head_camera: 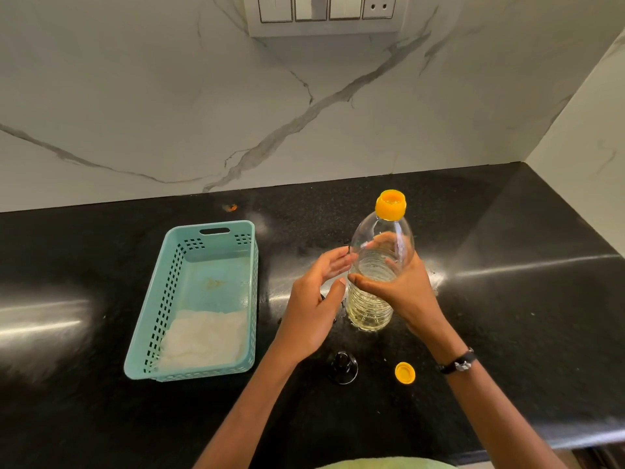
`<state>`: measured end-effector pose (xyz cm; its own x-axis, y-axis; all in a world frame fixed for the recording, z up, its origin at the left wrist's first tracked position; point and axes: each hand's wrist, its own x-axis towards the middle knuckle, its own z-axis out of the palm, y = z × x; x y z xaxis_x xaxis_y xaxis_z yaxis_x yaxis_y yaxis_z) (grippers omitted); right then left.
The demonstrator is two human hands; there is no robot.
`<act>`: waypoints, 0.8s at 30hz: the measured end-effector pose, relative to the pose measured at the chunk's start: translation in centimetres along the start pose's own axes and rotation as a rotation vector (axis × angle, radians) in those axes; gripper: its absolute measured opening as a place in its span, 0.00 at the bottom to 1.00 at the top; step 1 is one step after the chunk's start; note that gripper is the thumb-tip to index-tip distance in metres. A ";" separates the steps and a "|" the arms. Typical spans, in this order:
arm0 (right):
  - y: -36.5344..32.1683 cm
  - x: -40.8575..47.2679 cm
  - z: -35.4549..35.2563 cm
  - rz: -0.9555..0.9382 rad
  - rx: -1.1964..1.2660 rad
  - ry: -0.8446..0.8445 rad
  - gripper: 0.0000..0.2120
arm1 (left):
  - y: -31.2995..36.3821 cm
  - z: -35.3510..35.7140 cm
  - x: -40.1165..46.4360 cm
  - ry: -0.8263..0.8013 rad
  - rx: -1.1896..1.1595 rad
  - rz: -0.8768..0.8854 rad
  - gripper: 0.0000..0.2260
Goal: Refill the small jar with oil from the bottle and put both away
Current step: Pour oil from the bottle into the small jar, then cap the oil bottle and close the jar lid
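Note:
My right hand [402,286] grips a clear plastic oil bottle [372,309] around its middle. The bottle is upright, about a third full of pale oil, and its orange neck [390,204] is uncapped. Its orange cap [404,373] lies on the black counter near me. My left hand [314,309] is held open just left of the bottle, fingertips at its side, holding nothing. A black lid [343,367] lies on the counter below that hand. The small jar is not plainly visible; only dark edges show behind my left hand.
A teal plastic basket [162,292] stands on the black counter [507,299] to the left, with a white cloth [203,336] in its near end. The marble wall runs behind and along the right side. A switch panel [324,8] sits high on the wall.

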<state>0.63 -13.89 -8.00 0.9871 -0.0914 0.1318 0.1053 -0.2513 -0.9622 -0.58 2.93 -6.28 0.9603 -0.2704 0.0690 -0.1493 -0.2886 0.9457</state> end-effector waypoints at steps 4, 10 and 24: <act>0.2 -0.1 0.0 0.010 0.005 -0.013 0.31 | -0.1 0.1 0.0 0.005 -0.015 0.001 0.19; 0.2 -0.3 -0.4 0.030 -0.002 -0.080 0.38 | -0.2 0.3 -0.2 0.010 -0.040 -0.005 0.19; 2.7 -6.9 -4.4 0.181 -0.013 0.019 0.22 | -0.6 4.8 -6.5 -0.022 -0.116 0.050 0.14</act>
<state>-6.44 -18.22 -10.42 0.9872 -0.1548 -0.0381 -0.0752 -0.2416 -0.9674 -7.85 0.44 -8.79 0.9466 -0.3027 0.1110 -0.1673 -0.1667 0.9717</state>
